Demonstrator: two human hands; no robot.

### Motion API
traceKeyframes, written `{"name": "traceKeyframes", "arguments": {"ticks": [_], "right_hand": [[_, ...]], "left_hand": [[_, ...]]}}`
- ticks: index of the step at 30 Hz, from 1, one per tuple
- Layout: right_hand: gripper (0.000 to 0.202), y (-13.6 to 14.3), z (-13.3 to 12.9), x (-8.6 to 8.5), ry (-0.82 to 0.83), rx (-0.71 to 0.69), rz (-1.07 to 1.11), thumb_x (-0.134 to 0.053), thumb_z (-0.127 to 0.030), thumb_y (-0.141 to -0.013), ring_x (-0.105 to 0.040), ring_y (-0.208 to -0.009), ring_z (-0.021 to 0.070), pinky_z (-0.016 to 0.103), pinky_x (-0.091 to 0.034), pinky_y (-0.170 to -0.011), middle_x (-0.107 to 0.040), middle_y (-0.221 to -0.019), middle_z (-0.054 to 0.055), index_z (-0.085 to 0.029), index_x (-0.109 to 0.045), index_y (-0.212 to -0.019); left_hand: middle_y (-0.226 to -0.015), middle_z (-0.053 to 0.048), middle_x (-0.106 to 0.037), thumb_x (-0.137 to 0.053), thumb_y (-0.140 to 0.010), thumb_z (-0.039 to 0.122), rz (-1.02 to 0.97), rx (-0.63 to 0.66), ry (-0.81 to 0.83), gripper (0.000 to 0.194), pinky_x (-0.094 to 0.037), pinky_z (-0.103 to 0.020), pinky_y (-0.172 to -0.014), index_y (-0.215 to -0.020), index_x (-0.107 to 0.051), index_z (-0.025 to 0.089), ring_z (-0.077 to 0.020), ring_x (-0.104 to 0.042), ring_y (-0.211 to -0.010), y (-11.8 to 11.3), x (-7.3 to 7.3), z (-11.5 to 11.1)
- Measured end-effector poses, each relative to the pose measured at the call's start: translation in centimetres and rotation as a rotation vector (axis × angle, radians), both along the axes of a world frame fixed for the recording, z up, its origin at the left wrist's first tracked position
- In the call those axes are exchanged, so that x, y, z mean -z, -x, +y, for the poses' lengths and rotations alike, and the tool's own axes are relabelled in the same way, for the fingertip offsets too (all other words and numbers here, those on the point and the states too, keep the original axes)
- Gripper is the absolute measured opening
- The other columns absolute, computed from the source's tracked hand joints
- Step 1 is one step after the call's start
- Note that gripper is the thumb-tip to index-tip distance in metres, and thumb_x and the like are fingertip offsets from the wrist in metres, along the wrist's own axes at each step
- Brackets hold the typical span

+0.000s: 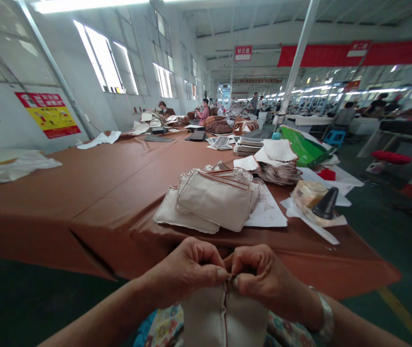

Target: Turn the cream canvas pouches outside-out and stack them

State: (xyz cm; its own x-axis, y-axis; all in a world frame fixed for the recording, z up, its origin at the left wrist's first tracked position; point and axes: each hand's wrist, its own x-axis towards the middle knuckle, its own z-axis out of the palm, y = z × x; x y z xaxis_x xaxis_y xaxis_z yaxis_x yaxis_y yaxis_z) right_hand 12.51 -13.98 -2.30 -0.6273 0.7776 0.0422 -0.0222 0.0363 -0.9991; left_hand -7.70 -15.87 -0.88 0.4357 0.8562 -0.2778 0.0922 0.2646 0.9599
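Observation:
My left hand and my right hand meet in front of me at the table's near edge, both closed in a pinch. Between their fingertips is the upper end of a cream leather-like piece, which hangs down over my lap. A brown-edged seam or slit runs down its middle from the pinched spot; the exact detail there is hidden by my fingers. Just beyond my hands lies a pile of cream stitched panels with brown edges, slightly fanned out.
A brown-covered table stretches away ahead. At right are a white sheet, a stack of cream pieces, a dark cone, a yellowish block and a green bag. Thin plastic lies left. People sit farther back.

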Motion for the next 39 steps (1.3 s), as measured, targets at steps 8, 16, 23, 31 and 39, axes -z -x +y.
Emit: {"name": "traceKeyframes", "arguments": {"ticks": [8,16,23,31,39], "right_hand": [[0.036,-1.0,0.7,-0.4,0.146,-0.137,0.002,-0.055,-0.043,-0.089,-0.044,-0.065,0.0125,0.022,-0.034,-0.057,-0.058,-0.075,0.004,-0.011,-0.069,-0.085],[0.036,-1.3,1.2,0.2,0.151,-0.275,0.094,-0.056,-0.041,-0.093,-0.047,-0.072,0.0124,0.022,-0.034,-0.06,-0.06,-0.099,0.009,-0.008,-0.069,-0.09],[0.027,-0.9,0.6,0.8,0.225,-0.113,0.032,-0.072,-0.034,-0.078,-0.039,-0.062,0.009,0.02,-0.028,-0.055,-0.056,-0.074,0.002,-0.008,-0.066,-0.082],[0.025,-0.4,-0.2,1.1,0.363,-0.024,0.103,-0.072,-0.032,-0.074,-0.036,-0.057,0.0077,0.02,-0.025,-0.053,-0.051,-0.068,-0.001,-0.012,-0.06,-0.082],[0.009,0.3,-0.2,1.2,0.242,0.054,-0.021,-0.062,-0.02,-0.06,-0.032,-0.052,0.008,0.022,-0.023,-0.049,-0.046,-0.056,-0.004,-0.013,-0.056,-0.063]], "left_hand": [[-0.062,0.003,-0.047,-0.067,-0.079,0.039,0.207,0.082,-0.166,0.032,-0.024,-0.021,-0.05,-0.079,-0.065,0.008,-0.0078,-0.031,-0.056,0.2,-0.4,0.1],[-0.062,0.003,-0.046,-0.062,-0.082,0.036,0.287,0.078,-0.217,0.027,-0.023,-0.02,-0.047,-0.078,-0.063,0.009,-0.0078,-0.032,-0.055,0.4,-0.9,-0.1],[-0.063,0.001,-0.051,-0.063,-0.081,0.036,0.275,0.058,-0.19,0.028,-0.027,-0.02,-0.048,-0.08,-0.065,0.009,-0.0087,-0.036,-0.056,0.1,-0.2,0.1],[-0.061,0.002,-0.049,-0.062,-0.08,0.036,0.304,0.02,-0.22,0.028,-0.026,-0.02,-0.047,-0.075,-0.065,0.009,-0.0088,-0.036,-0.054,-0.4,-1.0,0.0],[-0.06,0.003,-0.045,-0.061,-0.079,0.035,0.29,0.057,-0.223,0.025,-0.025,-0.021,-0.048,-0.075,-0.063,0.01,-0.0087,-0.032,-0.054,-1.0,-1.1,-0.5]]}}
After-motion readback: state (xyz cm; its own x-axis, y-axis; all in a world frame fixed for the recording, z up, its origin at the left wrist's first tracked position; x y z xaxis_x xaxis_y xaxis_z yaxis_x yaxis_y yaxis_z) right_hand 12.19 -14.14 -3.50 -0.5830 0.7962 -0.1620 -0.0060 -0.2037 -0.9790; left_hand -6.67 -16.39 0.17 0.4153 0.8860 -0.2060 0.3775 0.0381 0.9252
